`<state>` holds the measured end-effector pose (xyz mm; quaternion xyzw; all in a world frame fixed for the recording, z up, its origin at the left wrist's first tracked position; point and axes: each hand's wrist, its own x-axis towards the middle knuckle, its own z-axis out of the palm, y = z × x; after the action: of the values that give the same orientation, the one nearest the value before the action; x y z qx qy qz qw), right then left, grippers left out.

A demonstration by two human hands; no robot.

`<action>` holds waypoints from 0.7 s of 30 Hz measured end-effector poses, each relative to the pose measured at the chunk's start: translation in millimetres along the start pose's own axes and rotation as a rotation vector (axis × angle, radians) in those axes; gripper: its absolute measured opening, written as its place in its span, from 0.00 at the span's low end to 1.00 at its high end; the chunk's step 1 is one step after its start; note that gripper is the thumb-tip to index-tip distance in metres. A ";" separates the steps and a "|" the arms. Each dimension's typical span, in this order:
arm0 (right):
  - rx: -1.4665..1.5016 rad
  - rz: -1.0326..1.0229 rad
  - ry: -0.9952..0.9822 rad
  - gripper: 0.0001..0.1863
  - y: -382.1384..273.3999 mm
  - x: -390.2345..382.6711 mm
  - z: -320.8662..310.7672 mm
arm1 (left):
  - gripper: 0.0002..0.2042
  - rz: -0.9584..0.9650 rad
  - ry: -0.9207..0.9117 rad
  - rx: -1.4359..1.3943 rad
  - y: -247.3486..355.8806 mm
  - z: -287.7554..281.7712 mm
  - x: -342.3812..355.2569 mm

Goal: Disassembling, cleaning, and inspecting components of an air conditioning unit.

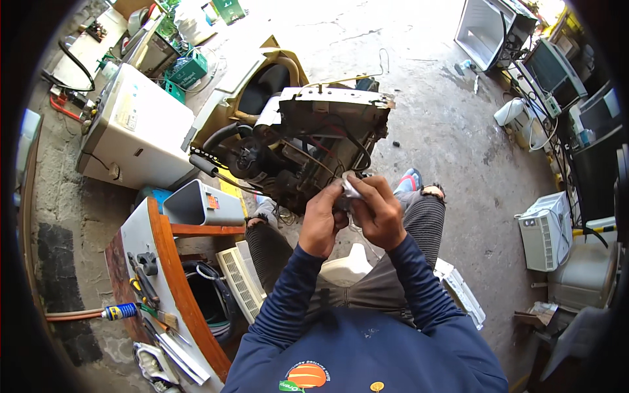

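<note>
Both my hands are raised in front of my knees, close together and closed. My left hand [321,221] and my right hand [379,216] pinch a small whitish, shiny piece [352,190] between their fingertips. The fingers cover part of it, and its kind cannot be made out. Just beyond my hands stands an opened air conditioner chassis [334,116] with a pale, rust-edged metal top. Dark pipes, wires and a rounded black compressor [252,157] show on its left side. Behind it leans a beige plastic housing [229,85] with a round opening.
To my left a wood-edged bench [167,262] carries pliers [145,281], a brush [164,317] and a blue spray can [120,312]. A white appliance [141,128] stands beyond it. At the right are a window air conditioner [546,232] and a white open box [485,33]. Concrete floor [452,157] lies between.
</note>
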<state>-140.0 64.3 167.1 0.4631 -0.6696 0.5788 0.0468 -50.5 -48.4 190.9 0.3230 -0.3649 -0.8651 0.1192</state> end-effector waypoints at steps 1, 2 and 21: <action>0.001 -0.008 -0.002 0.20 1.1 2.0 -1.0 | 0.12 0.008 -0.001 -0.002 1.4 1.8 -0.3; 0.017 0.010 0.008 0.20 3.2 3.4 -1.3 | 0.13 0.008 -0.010 0.027 2.9 3.7 -0.7; 0.052 0.196 -0.059 0.23 22.0 -23.4 -13.6 | 0.16 -0.111 -0.098 -0.132 5.9 -9.8 8.9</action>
<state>-148.0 86.4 141.4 0.4130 -0.6977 0.5839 -0.0417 -51.2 -62.0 185.8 0.2914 -0.2941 -0.9072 0.0743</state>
